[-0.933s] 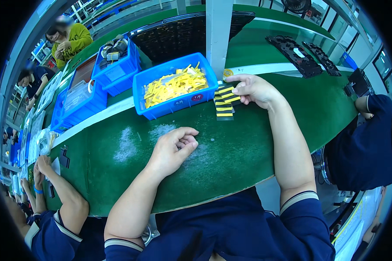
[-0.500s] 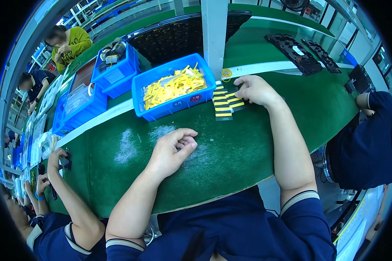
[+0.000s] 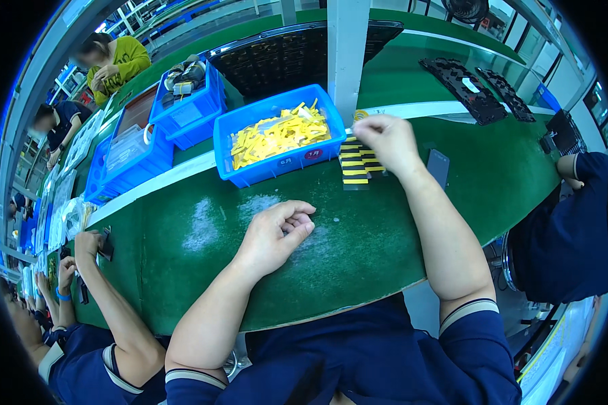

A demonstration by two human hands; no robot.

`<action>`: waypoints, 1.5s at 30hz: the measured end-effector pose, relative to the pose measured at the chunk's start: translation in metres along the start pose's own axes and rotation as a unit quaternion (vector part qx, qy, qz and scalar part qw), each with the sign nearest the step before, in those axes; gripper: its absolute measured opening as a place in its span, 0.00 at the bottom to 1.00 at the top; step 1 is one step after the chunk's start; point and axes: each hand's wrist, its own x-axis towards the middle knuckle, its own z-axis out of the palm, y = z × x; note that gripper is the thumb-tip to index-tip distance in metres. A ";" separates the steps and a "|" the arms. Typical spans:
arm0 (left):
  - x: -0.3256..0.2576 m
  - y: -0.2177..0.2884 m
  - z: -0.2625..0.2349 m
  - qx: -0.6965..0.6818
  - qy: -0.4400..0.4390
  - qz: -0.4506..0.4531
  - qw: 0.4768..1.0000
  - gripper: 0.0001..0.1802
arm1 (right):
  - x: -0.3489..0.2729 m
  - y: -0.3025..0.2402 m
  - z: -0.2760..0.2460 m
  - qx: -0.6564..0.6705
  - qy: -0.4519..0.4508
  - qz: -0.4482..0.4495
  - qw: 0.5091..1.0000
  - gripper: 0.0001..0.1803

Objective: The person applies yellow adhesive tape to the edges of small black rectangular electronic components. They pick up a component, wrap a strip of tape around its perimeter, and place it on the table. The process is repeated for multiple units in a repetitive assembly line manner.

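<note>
Green worktable (image 3: pixel 358 263) first, its near edge curving in front of the person, pale scuffs on top. Left hand (image 3: pixel 277 233) lies over the scuffed part, fingers loosely curled, thumb a little off the fingertips, nothing visible in it; if it slid up and forward, it could nudge the strips. Beyond it, the black-and-yellow striped strips (image 3: pixel 355 173) lie on the tabletop just right of the blue bin (image 3: pixel 250 178), in uneven rows, partly covered by the right hand (image 3: pixel 385 143). Right hand's fingers are bunched close together over the upper end of the rows; cannot tell whether they hold a strip, tips too small and blurred. Main risk, as I judge it: strips sit tight together, so a fingertip dragging across could skew a row, or pull up two at once if backings cling. Right wrist also passes close to a dark flat plate (image 3: pixel 438 167); a sideways swing of the forearm could push it askew. Bin is heaped with loose yellow pieces (image 3: pixel 277 138); a knock from the knuckles could spill some among the strips and mix them. Tape roll (image 3: pixel 361 115) is just behind the hand, easy to bump. Farther back: grey post (image 3: pixel 348 61), large black panel (image 3: pixel 270 57), and black molded parts (image 3: pixel 461 91) at right, well apart from the hands, low risk.
</note>
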 end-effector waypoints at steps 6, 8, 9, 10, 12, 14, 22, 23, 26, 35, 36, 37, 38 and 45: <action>-0.001 0.005 0.000 0.007 -0.003 0.007 1.000 0.14 | 0.004 -0.043 -0.016 0.029 0.293 -0.262 0.919 0.04; 0.000 0.001 0.002 0.010 -0.002 0.003 1.000 0.14 | -0.005 -0.045 0.011 -0.130 0.131 -0.316 0.931 0.08; 0.000 0.000 0.001 0.011 0.000 0.001 1.000 0.14 | -0.007 -0.044 0.022 -0.237 0.025 -0.364 0.901 0.10; 0.000 0.001 0.001 0.013 0.000 0.000 1.000 0.14 | -0.008 -0.044 0.020 -0.225 0.058 -0.361 0.903 0.11; -0.001 0.001 0.000 0.013 0.006 -0.005 1.000 0.14 | -0.009 -0.048 0.017 -0.197 0.118 -0.359 0.904 0.12; -0.001 0.001 0.001 0.010 0.009 0.008 1.000 0.14 | -0.008 -0.042 -0.002 -0.137 0.111 -0.254 0.951 0.10; -0.002 0.001 0.001 0.011 0.009 0.006 1.000 0.13 | -0.010 -0.009 -0.040 -0.152 0.002 -0.026 0.988 0.10; -0.001 -0.001 0.001 0.010 0.010 0.008 1.000 0.13 | -0.012 -0.007 -0.041 -0.151 -0.015 -0.032 0.988 0.10; -0.002 0.002 -0.001 0.017 0.012 0.010 1.000 0.13 | -0.019 -0.011 -0.046 -0.167 -0.042 -0.035 0.984 0.11; -0.004 0.001 0.000 0.029 0.017 0.028 0.999 0.12 | -0.066 0.026 -0.102 -0.228 0.080 -0.031 0.970 0.12; -0.003 0.001 0.002 0.031 0.011 0.032 0.999 0.11 | -0.076 0.029 -0.110 -0.233 0.101 -0.005 0.967 0.12; -0.003 0.000 0.003 0.027 0.012 0.033 0.999 0.11 | -0.085 0.035 -0.115 -0.233 0.119 0.020 0.965 0.12; -0.003 0.000 0.004 0.024 0.013 0.034 0.999 0.11 | -0.093 0.045 -0.119 -0.252 0.142 0.006 0.957 0.14; -0.003 -0.006 0.008 0.024 0.018 0.048 0.998 0.10 | -0.117 0.036 -0.094 -0.355 0.151 -0.001 0.922 0.29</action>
